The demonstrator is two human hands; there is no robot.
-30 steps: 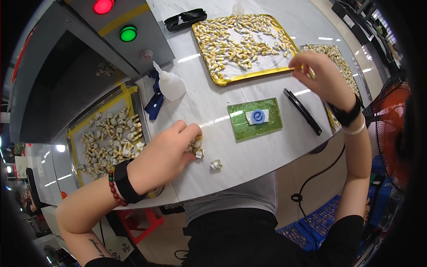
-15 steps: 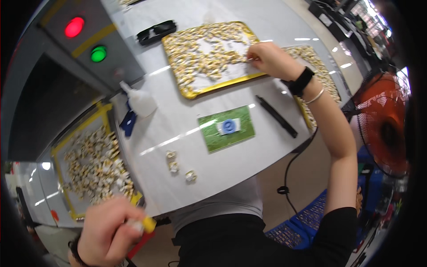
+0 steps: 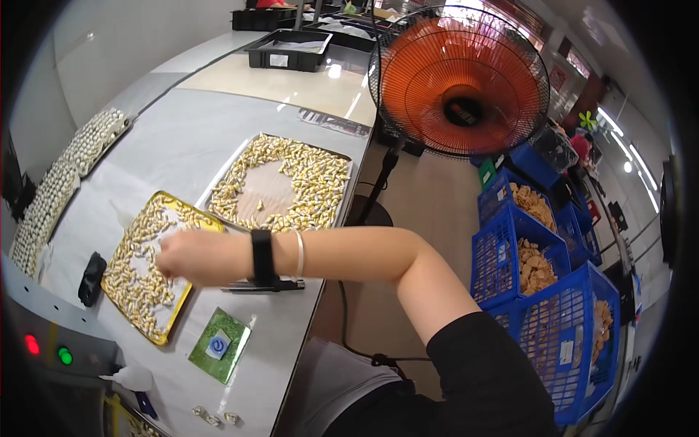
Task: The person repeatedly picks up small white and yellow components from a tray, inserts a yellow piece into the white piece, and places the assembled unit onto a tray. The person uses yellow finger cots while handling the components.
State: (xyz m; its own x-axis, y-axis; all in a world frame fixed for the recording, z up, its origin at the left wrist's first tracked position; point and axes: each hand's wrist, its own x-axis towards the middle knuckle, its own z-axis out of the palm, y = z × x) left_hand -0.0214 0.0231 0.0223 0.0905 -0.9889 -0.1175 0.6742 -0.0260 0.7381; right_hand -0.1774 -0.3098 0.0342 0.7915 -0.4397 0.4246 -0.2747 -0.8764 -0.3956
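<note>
My right hand (image 3: 206, 258) reaches across the table over a yellow-edged tray (image 3: 179, 312) of small gold-and-white pieces (image 3: 135, 291). Its fingers curl together and point down among the pieces; what they pinch, if anything, is hidden. A black band and a pale bracelet circle the wrist. Under that forearm, a dark pen-like tool (image 3: 271, 286) is partly covered. Close to me lies a green mat (image 3: 207, 366) bearing a blue round piece on a white square (image 3: 218, 345). A few loose pieces (image 3: 211, 419) sit by the near edge. My left hand is out of the picture.
Beyond my wrist is a second tray (image 3: 269, 186) of similar pieces. Packed white rows (image 3: 54, 197) line the far left. A dark folded object (image 3: 92, 279), a squeeze bottle (image 3: 135, 377) and a box with lights (image 3: 84, 357) stand left. A fan (image 3: 459, 87) and blue crates (image 3: 553, 349) are right.
The view has swung right, bringing the second tray, fan and crates further in. My left hand, earlier closed around a yellow-and-white object, has left the picture. My right hand stays over the yellow-edged tray.
</note>
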